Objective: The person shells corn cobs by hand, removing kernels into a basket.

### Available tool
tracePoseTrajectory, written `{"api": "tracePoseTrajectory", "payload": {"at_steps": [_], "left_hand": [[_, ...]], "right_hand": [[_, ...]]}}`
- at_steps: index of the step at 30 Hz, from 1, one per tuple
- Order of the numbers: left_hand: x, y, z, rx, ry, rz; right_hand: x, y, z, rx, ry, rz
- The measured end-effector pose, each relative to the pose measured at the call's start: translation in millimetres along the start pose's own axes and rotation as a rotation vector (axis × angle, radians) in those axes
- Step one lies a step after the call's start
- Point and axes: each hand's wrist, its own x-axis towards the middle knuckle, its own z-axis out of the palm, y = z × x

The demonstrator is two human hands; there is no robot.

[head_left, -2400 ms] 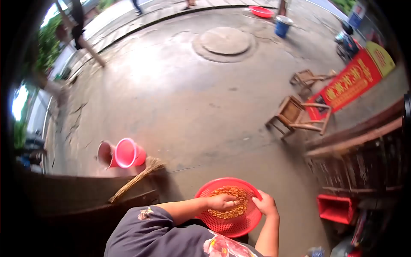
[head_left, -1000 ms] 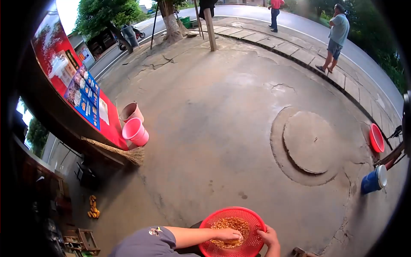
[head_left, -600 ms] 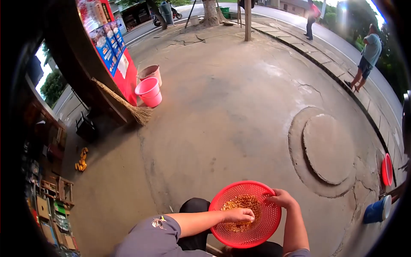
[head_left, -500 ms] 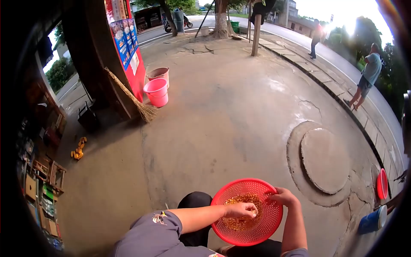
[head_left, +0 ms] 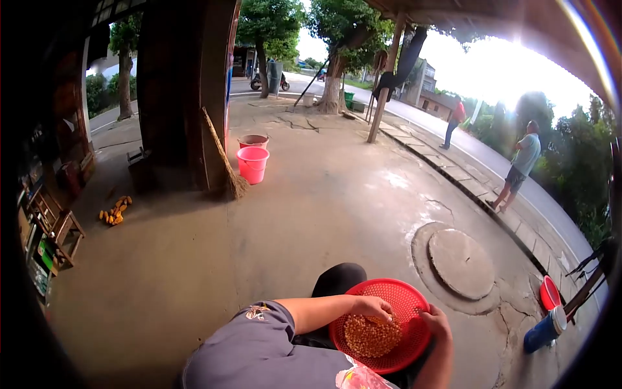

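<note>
A red plastic strainer basket [head_left: 414, 347] rests over my lap, tilted a little, with yellow corn kernels [head_left: 370, 338] heaped in it. My left hand [head_left: 374, 307] reaches in over the upper edge of the heap. Its fingers are bent down and drawn together close to the kernels; what lies between the fingertips is too small to make out. At the right side of the basket is my right hand [head_left: 437, 321], closed on the rim with its fingertips showing on the inner side.
Corn cobs [head_left: 116, 211] lie on the concrete at left. A broom [head_left: 223, 155] leans by a pillar near a pink bucket [head_left: 253, 165]. A round concrete cover [head_left: 461, 262], blue container [head_left: 544, 329] and red basin [head_left: 549, 293] are at right. Two people stand by the road.
The camera view has tilted up, showing more trees and sky. My left hand has moved from the middle of the kernels to their upper edge. My right hand stays at the rim.
</note>
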Motion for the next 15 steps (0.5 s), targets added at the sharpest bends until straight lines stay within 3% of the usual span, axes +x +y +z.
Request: {"api": "tracePoseTrajectory", "payload": {"at_steps": [3,4,6,7,12,14,15], "left_hand": [[7,-8,-14,-0.099,0.0,-0.016],[14,-15,-24,-0.107,-0.001,0.028],[25,-28,-34,-0.348,0.004,0.043],[22,-19,-31,-0.324,0.077,0.036],[44,-63,-42,-0.472,0.098,-0.019],[55,-82,-54,-0.529,-0.037,-0.01],[55,-77,-55,-0.52,-0.083,0.013]], "right_hand": [[14,-5,4,-0.118,-0.014,-0.002],[21,-2,5,0.063,-0.082,0.05],[43,22,-1,0.12,-0.124,0.057],[50,31,-6,0.119,-0.121,0.051],[81,74,-4,-0.373,0.021,-0.034],[59,23,15,-0.301,0.041,-0.048],[59,12,17,-0.448,0.057,-0.029]]}}
